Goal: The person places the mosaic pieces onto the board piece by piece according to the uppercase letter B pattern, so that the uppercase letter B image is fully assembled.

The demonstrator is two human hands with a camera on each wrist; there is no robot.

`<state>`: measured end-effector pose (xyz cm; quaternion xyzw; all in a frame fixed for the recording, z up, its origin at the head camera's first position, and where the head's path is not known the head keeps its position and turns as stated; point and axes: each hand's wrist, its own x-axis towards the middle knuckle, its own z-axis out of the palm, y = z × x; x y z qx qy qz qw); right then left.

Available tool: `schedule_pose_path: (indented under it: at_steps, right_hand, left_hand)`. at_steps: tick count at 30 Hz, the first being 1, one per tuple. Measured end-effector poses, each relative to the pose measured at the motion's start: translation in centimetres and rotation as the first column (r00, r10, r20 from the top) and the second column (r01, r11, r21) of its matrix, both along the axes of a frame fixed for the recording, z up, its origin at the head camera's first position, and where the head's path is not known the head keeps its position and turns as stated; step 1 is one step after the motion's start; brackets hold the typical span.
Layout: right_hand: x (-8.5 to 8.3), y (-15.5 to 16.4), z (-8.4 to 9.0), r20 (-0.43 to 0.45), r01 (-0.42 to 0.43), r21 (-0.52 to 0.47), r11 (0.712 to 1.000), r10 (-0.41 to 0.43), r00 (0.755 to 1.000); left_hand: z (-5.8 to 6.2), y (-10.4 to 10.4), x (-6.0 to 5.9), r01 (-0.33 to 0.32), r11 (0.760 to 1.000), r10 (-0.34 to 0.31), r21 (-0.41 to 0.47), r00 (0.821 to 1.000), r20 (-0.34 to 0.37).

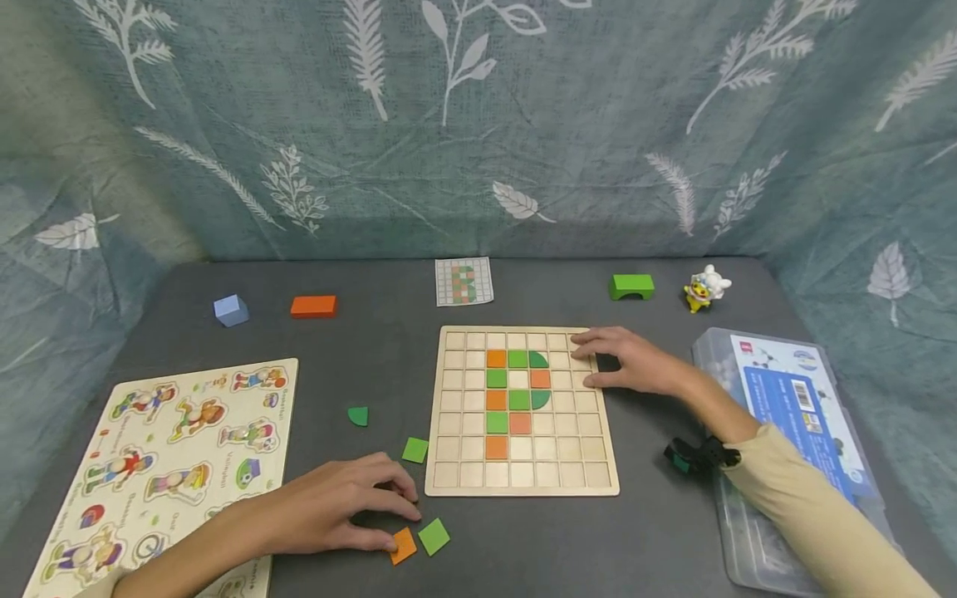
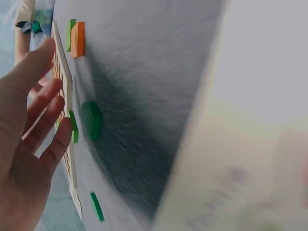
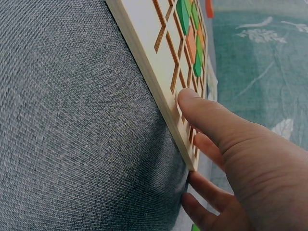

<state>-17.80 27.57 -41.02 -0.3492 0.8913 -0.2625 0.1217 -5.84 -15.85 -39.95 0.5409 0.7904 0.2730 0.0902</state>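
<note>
Left hand point(image 1: 336, 507) lies flat, fingers relaxed, at the surface's front edge — thumb touching the orange tile point(image 1: 403, 546). Right hand point(image 1: 628, 361), fingers straight, rests on the grid board point(image 1: 591, 465)'s far right corner.

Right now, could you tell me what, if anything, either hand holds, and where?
Nothing is gripped. The right hand rests on the board's far right corner; the left hand touches an orange tile.

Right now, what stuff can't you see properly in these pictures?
- Pattern card: head view, squares too small to read exactly.
- Character puzzle board: head view, cut by the bottom edge and covered by the left arm.
- Left hand: head view, its fingertips hide what they touch near the orange tile.
- Left wrist view: right side blurred.
</note>
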Motion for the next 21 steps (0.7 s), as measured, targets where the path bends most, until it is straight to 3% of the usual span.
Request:
schedule_pose_path:
  at_steps: [5, 15, 21]
  right_hand:
    - [-0.1, 0.2, 0.2, -0.014, 0.004, 0.004, 1.0, -0.004, 1.0]
    - [0.1, 0.0, 0.1, 0.007, 0.009, 0.01, 1.0, -0.009, 1.0]
    - [0.0, 0.0, 0.1, 0.006, 0.006, 0.014, 1.0, -0.006, 1.0]
  left_hand:
    - [-0.3, -1.0, 0.7, 0.047, 0.997, -0.043, 0.064, 0.998, -0.055]
    - [-1.1, -0.9, 1.3, 0.074, 0.992, -0.071, 0.105, 0.997, -0.039]
    - [-1.4, -0.7, 1.0, 0.117, 0.99, -0.105, 0.078, 0.984, -0.142]
